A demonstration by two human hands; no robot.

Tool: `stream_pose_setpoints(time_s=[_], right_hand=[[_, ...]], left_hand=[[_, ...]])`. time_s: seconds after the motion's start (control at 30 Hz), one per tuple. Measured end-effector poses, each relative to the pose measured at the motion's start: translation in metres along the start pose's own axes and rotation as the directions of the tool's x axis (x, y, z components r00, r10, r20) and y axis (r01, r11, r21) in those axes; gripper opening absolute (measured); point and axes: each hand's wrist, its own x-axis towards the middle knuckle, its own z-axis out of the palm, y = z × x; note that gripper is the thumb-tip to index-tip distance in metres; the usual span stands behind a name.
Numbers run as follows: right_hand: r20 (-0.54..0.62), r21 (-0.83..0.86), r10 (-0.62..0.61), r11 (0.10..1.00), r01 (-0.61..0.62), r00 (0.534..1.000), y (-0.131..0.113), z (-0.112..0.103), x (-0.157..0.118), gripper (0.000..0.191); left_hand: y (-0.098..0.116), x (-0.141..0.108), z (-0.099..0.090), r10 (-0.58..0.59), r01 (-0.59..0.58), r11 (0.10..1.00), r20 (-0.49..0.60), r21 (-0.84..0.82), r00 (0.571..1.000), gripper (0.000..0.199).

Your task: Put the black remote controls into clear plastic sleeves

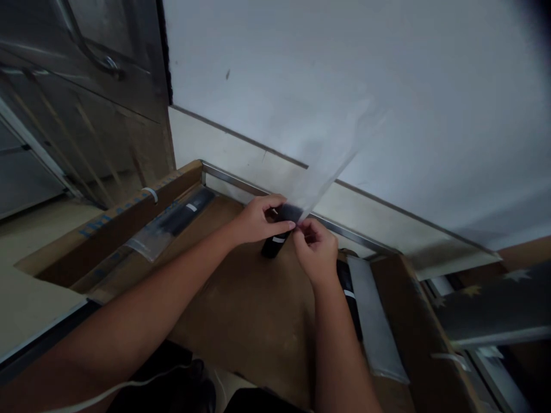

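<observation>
My left hand (258,221) is closed around the upper part of a black cylinder (272,248) with a white band, which stands slightly tilted over the cardboard. A long clear plastic bag (329,158) rises from the cylinder's top and leans to the right, its lower end around the top. With thumb and fingertips, my right hand (317,248) pinches the bag's lower edge beside the cylinder. Whether the cylinder's base touches the cardboard I cannot tell.
Brown cardboard (253,310) with raised sides lines the work surface. At left lies a bagged black cylinder (189,213). At right, black cylinders (352,301) lie beside flat clear bags (381,324). A metal rail (232,179) and a white wall (275,74) stand behind.
</observation>
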Motion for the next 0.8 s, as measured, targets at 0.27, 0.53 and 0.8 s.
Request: stream_pose_setpoints(time_s=[0.27, 0.53, 0.8], right_hand=[[0.096, -0.215, -0.170, 0.958, 0.188, 0.981, -0.004, -0.010, -0.001, 0.011], [0.195, -0.322, -0.219, 0.906, 0.274, 0.956, -0.005, -0.008, -0.003, 0.009], [0.341, -0.474, -0.042, 0.855, 0.210, 0.939, -0.003, -0.006, -0.004, 0.011]], left_hand=[[0.006, -0.003, 0.001, 0.031, -0.034, 0.998, 0.065, 0.049, 0.997, 0.027], [0.011, -0.002, 0.004, -0.019, 0.019, 1.000, 0.018, -0.016, 1.000, 0.027], [0.008, -0.004, 0.008, -0.039, 0.038, 0.996, 0.018, 0.078, 0.999, 0.025]])
